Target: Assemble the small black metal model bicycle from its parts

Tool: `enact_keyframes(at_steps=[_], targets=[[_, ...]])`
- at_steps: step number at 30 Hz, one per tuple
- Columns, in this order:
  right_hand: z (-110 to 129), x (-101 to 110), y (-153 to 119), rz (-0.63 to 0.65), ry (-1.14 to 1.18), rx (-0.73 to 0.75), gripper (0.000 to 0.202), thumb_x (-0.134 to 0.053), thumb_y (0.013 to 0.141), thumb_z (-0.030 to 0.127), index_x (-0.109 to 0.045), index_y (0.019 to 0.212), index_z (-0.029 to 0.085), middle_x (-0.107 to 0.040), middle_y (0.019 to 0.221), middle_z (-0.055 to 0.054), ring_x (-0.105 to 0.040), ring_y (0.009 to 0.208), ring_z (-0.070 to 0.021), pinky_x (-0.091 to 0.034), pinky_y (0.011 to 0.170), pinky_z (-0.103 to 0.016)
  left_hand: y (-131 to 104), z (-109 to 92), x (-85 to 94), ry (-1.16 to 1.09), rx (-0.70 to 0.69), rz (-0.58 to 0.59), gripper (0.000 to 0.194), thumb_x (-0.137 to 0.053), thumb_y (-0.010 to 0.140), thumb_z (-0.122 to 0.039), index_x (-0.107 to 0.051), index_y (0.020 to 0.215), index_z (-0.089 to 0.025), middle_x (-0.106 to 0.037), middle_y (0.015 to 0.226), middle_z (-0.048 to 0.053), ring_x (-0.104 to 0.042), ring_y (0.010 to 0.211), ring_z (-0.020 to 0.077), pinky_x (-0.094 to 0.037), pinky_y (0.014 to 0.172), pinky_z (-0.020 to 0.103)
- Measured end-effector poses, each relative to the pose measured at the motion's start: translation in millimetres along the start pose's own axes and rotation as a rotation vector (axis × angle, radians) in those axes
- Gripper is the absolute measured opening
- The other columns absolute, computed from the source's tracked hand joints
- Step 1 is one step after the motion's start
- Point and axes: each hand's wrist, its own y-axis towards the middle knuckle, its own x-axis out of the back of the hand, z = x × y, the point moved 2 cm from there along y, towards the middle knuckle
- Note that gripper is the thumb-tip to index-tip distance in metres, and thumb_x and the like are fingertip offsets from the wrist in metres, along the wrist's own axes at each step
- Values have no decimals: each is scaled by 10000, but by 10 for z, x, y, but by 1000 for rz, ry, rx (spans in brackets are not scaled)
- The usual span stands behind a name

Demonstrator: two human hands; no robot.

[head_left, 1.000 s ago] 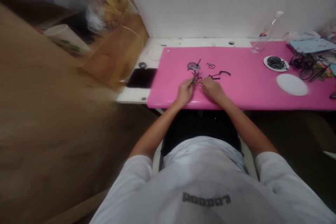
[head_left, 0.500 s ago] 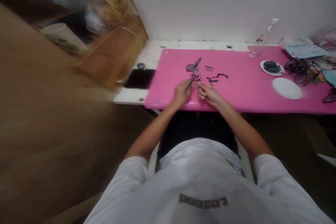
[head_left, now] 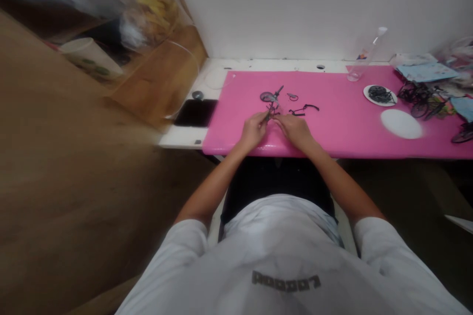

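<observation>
My left hand [head_left: 254,128] is closed on the near end of a small dark model bicycle [head_left: 273,101], which points away from me above the pink mat. One spoked wheel shows at its far left, and a thin part sticks up to the right. My right hand [head_left: 295,129] has its fingers pinched together against the bicycle's near end, close to the left fingertips; what they pinch is hidden. On the mat beyond my right hand lie a small ring-shaped part [head_left: 293,97] and thin black frame pieces [head_left: 305,109].
The pink mat [head_left: 332,133] covers the table. At right are a white plate of black parts [head_left: 380,103], a white disc [head_left: 401,124], a clear bottle [head_left: 364,61] and several model bicycles [head_left: 421,101]. A black tablet-like slab [head_left: 195,112] lies left, near a wooden box [head_left: 158,69].
My right hand has turned over, palm downward, and moved against the bicycle's near end. The bicycle's upright part has turned and now looks thinner. My left hand keeps its hold.
</observation>
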Motion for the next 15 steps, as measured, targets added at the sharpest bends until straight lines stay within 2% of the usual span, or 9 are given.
enact_keyframes(at_steps=[3, 6, 8, 11, 13, 15], targets=[[-49, -46, -10, 49, -134, -5, 397, -542, 1139, 460, -811, 1271, 200, -846, 1067, -145, -752, 936, -281, -502, 800, -346, -5, 5, -5, -29, 20, -2, 389, -564, 1033, -152, -798, 1344, -156, -850, 1142, 124, -771, 891, 196, -640, 860, 326], [-3, -90, -29, 21, 24, -48, 387, -529, 1143, 468, -823, 1168, 218, -844, 1028, -107, -748, 867, -246, -506, 791, -332, -25, 11, -7, -34, 28, -28, 387, -562, 1039, -166, -794, 1349, -152, -851, 1152, 127, -768, 874, 191, -640, 851, 324], [64, -111, -47, 7, 287, -120, 427, -520, 1141, 533, -803, 1061, 223, -806, 876, -67, -723, 761, -216, -513, 729, -312, -40, 10, -4, 2, 19, -32, 383, -556, 1043, -165, -796, 1341, -163, -851, 1165, 124, -772, 900, 197, -643, 885, 338], [144, -149, -69, 80, 810, -323, 518, -539, 1102, 678, -728, 948, 221, -548, 526, 42, -547, 485, -161, -444, 538, -277, -63, 12, 2, 62, -19, -36, 370, -543, 1060, -174, -801, 1325, -186, -845, 1211, 125, -789, 1017, 217, -643, 960, 359], [172, -169, -73, 161, 1101, -453, 504, -611, 1067, 693, -705, 944, 214, -384, 451, 107, -405, 406, -123, -351, 461, -250, -74, 24, 6, 85, -58, -40, 375, -536, 1072, -188, -791, 1348, -189, -834, 1255, 134, -793, 1095, 228, -640, 995, 367], [185, -180, -67, 221, 1275, -523, 454, -692, 1041, 649, -706, 959, 202, -332, 457, 132, -336, 411, -97, -303, 446, -230, -74, 43, 14, 101, -90, -30, 389, -530, 1074, -192, -775, 1376, -186, -821, 1299, 143, -790, 1146, 234, -638, 1018, 371]])
